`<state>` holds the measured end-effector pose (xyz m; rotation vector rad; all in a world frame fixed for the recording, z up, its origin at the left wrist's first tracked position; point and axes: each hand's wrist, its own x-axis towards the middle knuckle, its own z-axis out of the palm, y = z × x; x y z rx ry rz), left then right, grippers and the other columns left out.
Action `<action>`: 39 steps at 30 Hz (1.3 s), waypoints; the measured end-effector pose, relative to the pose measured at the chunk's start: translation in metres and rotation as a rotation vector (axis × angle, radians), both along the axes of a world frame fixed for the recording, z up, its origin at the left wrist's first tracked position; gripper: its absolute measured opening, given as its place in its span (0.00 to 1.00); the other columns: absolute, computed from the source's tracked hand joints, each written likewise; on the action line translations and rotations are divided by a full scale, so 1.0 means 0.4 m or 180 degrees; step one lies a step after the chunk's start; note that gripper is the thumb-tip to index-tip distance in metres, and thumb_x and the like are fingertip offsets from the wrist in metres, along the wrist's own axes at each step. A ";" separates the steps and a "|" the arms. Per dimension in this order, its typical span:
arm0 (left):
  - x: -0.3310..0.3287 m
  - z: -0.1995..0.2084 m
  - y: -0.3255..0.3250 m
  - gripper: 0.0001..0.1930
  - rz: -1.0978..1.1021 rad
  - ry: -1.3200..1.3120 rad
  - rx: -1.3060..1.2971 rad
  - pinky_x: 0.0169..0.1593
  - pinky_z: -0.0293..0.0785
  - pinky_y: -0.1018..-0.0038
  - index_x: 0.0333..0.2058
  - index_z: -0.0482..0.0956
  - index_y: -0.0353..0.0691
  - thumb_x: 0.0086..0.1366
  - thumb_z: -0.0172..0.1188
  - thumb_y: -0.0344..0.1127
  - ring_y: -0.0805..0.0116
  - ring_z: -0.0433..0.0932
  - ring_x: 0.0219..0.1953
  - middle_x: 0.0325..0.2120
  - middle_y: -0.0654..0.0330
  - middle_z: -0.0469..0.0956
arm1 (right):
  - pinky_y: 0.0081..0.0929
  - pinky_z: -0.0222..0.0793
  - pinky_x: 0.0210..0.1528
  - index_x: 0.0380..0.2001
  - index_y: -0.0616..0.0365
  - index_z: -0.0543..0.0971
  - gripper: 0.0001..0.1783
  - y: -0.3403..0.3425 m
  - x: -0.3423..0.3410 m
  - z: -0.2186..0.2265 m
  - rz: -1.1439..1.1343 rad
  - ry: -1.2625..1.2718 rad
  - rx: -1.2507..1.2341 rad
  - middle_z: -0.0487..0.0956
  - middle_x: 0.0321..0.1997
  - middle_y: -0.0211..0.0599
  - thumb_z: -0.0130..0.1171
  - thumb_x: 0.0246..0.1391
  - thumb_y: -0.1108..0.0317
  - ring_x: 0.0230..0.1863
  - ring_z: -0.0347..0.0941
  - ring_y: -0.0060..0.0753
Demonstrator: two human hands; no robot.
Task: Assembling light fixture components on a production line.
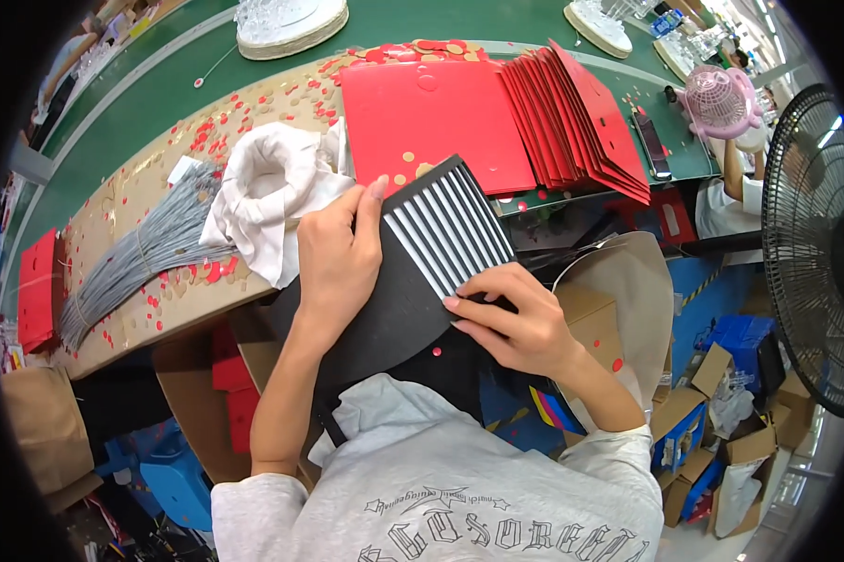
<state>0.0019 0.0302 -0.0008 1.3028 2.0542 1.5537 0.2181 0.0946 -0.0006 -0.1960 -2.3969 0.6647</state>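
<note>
A flat black panel with slanting white stripes (452, 225) is held tilted above my lap. My left hand (342, 248) pinches its upper left corner between thumb and fingers. Around the lower right edge, my right hand (518, 318) has its fingers closed, thumb below. Under the panel lies a dark, rounded sheet (375, 309), partly covered by my hands. Just beyond the panel is a flat red card piece (431, 122) on the bench, and beside it leans a row of red folded card pieces (572, 122).
Left of my hands lie a crumpled white cloth (272, 192) and a bundle of grey cords (146, 248). Red and brown paper discs litter the brown bench (197, 290). A black fan (815, 248) and a pink fan (719, 101) stand right. Cardboard boxes (680, 426) sit lower right.
</note>
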 end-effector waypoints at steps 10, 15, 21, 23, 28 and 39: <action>0.011 -0.045 0.003 0.17 -0.0205 -0.0348 0.0128 0.21 0.54 0.67 0.29 0.78 0.26 0.74 0.53 0.34 0.74 0.53 0.16 0.11 0.54 0.58 | 0.26 0.73 0.35 0.34 0.60 0.84 0.13 0.015 -0.019 -0.039 0.0152 -0.0383 -0.1064 0.78 0.35 0.34 0.74 0.42 0.77 0.34 0.76 0.30; 0.013 -0.055 0.011 0.18 -0.0212 -0.0451 0.0207 0.21 0.53 0.68 0.26 0.74 0.26 0.74 0.53 0.34 0.77 0.53 0.17 0.12 0.57 0.56 | 0.23 0.72 0.31 0.31 0.61 0.86 0.11 0.020 -0.012 -0.073 0.0183 -0.0149 -0.1093 0.79 0.32 0.34 0.75 0.40 0.77 0.30 0.76 0.26; -0.016 -0.063 0.010 0.22 -0.0174 -0.0735 0.0169 0.22 0.51 0.69 0.22 0.69 0.28 0.75 0.53 0.37 0.79 0.52 0.19 0.12 0.64 0.55 | 0.23 0.70 0.29 0.36 0.57 0.88 0.16 -0.004 -0.033 -0.050 -0.0109 0.0025 -0.0775 0.79 0.29 0.32 0.76 0.38 0.76 0.28 0.73 0.27; -0.015 -0.073 0.011 0.22 -0.0206 -0.0811 0.0160 0.22 0.51 0.70 0.23 0.69 0.28 0.75 0.53 0.37 0.80 0.52 0.19 0.12 0.65 0.55 | 0.24 0.69 0.29 0.39 0.54 0.88 0.19 -0.003 -0.031 -0.072 -0.0060 0.0135 -0.0375 0.78 0.29 0.30 0.76 0.38 0.74 0.27 0.71 0.28; -0.021 -0.087 0.011 0.21 -0.0341 -0.0931 0.0100 0.22 0.50 0.71 0.23 0.69 0.28 0.75 0.53 0.37 0.81 0.52 0.21 0.13 0.66 0.55 | 0.26 0.65 0.34 0.30 0.55 0.87 0.10 0.002 -0.035 -0.059 -0.0012 -0.0088 -0.0796 0.79 0.28 0.26 0.76 0.40 0.73 0.28 0.71 0.27; 0.012 -0.083 -0.027 0.07 -0.0476 0.1320 -0.0140 0.35 0.72 0.57 0.28 0.77 0.30 0.63 0.63 0.28 0.51 0.78 0.36 0.33 0.46 0.79 | 0.28 0.72 0.48 0.31 0.62 0.81 0.07 0.257 -0.205 0.073 -0.0032 -0.0324 -0.0833 0.80 0.45 0.37 0.69 0.49 0.72 0.44 0.78 0.33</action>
